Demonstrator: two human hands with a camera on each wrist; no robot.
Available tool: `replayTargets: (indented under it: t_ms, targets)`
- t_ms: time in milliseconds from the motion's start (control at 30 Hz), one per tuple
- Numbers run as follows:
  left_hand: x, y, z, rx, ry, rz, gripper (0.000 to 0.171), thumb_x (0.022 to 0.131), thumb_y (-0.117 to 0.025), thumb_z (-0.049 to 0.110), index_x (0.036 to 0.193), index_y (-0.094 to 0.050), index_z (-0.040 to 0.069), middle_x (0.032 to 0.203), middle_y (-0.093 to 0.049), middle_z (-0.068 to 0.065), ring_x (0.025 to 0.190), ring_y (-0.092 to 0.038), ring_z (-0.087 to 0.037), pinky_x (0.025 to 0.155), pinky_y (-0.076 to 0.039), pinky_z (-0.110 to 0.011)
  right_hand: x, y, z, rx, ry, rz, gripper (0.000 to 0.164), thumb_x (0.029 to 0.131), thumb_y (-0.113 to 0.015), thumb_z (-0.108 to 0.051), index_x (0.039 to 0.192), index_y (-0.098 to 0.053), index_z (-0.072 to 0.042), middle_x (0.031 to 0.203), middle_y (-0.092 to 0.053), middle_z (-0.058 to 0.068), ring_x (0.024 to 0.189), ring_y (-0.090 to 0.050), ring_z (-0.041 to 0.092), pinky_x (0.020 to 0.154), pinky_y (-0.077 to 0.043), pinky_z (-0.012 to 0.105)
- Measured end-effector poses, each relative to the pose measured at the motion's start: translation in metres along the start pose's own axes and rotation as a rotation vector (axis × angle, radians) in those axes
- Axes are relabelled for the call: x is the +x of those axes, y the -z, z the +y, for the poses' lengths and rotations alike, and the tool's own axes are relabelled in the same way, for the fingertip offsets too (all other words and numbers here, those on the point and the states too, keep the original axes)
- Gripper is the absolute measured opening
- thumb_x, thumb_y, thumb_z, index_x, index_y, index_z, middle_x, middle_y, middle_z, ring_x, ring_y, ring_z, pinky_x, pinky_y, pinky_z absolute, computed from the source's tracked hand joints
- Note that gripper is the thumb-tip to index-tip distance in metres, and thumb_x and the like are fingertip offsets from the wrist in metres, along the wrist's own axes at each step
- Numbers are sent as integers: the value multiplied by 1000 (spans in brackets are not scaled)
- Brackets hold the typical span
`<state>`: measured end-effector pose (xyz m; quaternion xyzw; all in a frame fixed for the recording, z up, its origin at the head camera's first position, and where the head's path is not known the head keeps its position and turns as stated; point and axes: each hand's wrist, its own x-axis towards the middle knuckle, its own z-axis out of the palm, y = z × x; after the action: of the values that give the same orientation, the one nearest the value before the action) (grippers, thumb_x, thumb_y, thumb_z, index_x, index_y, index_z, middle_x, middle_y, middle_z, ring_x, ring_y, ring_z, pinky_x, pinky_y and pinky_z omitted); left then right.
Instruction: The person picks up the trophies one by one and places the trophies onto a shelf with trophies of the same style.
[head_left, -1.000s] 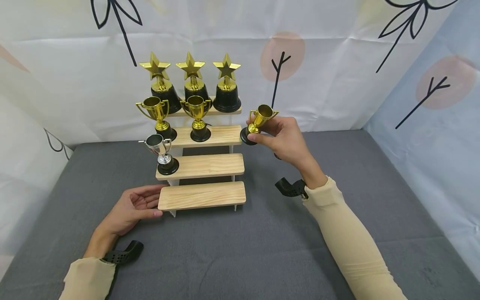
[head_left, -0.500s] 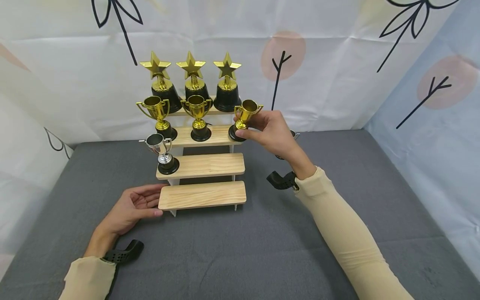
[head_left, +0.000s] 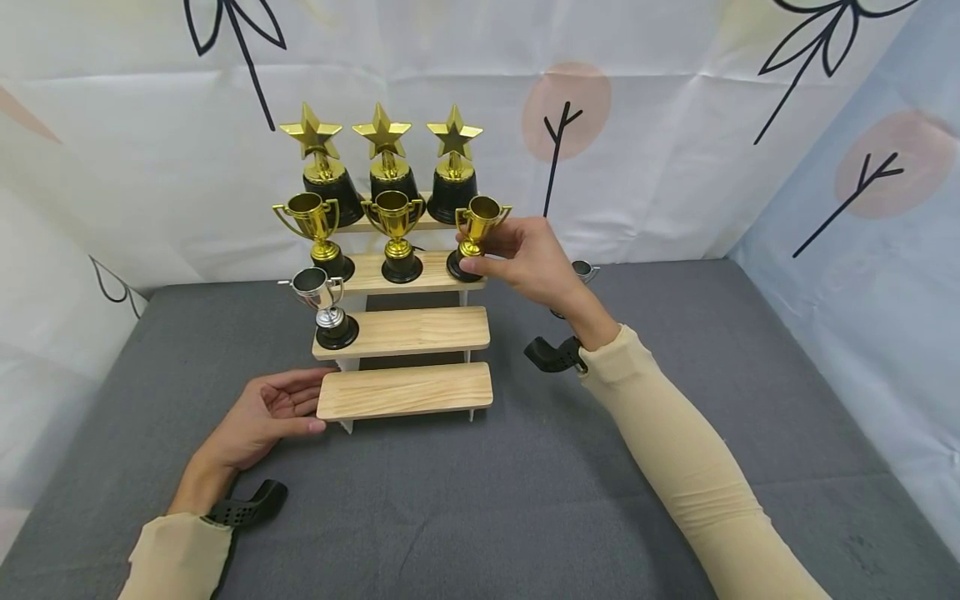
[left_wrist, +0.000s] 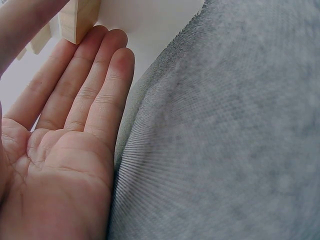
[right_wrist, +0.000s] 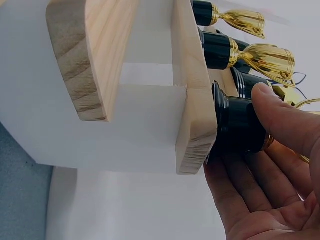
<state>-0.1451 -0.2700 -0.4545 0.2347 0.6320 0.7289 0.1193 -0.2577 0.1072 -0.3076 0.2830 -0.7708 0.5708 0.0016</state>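
My right hand [head_left: 542, 265] pinches a gold trophy cup [head_left: 478, 220] at the right end of the stand's second tier from the top [head_left: 435, 273]. In the right wrist view the thumb and fingers are round its black base [right_wrist: 240, 125], which sits right at the wooden board's surface. Two matching gold trophy cups stand to its left, the middle one [head_left: 393, 218] and the left one [head_left: 311, 222]. My left hand [head_left: 251, 421] rests against the left end of the lowest board [head_left: 405, 392]; its fingers [left_wrist: 95, 95] are straight in the left wrist view.
Gold star trophies [head_left: 381, 133] line the top tier. A silver trophy cup [head_left: 315, 287] stands at the left of the third board [head_left: 420, 331]. Another silver cup [head_left: 583, 269] shows partly behind my right wrist. Grey cloth [head_left: 480, 517] covers the table; a patterned fabric backdrop [head_left: 660, 167] rises behind.
My right hand has carried the gold trophy cup leftward from beside the stand onto the right end of the second tier, and the cup has come more upright. My left hand has stayed still.
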Motion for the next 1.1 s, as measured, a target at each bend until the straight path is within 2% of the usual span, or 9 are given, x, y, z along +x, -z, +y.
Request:
replayTargets:
  t_ms: [333,567,833,1100]
  targets:
    - [0,-1,0,-2,1,3,67,77,-67,-29,140,-45,-17,134,-64,-6,123,-63,-18,102,-53,-32,2,-2,1,-20,-18,-13,30,88,-80,-4,116,-73,3,112,-74,14,107,-71,23,94,-59,33]
    - [1,0,-1,-5,-6,-2,68,77,-66,-30,140,-40,-23,134,-64,-7,123,-63,-18,103,-53,-33,2,-3,3,-30,-17,-12,31,88,-80,-4,117,-73,3,112,-74,15,107,-71,23,94,-59,33]
    - [1,-1,0,-21,-13,-12,67,78,-66,-30,140,-46,-16,134,-64,-7,123,-62,-18,103,-53,-32,2,-3,4,6,-24,-23,34,89,-78,-3,121,-71,5,116,-72,16,110,-70,23,94,-60,33]
    - [1,-3,2,-24,-21,-19,67,78,-66,-29,140,-45,-18,135,-64,-7,124,-62,-18,103,-53,-32,3,-2,5,3,-28,-36,35,90,-78,-4,122,-70,6,117,-72,16,111,-69,23,95,-59,33]
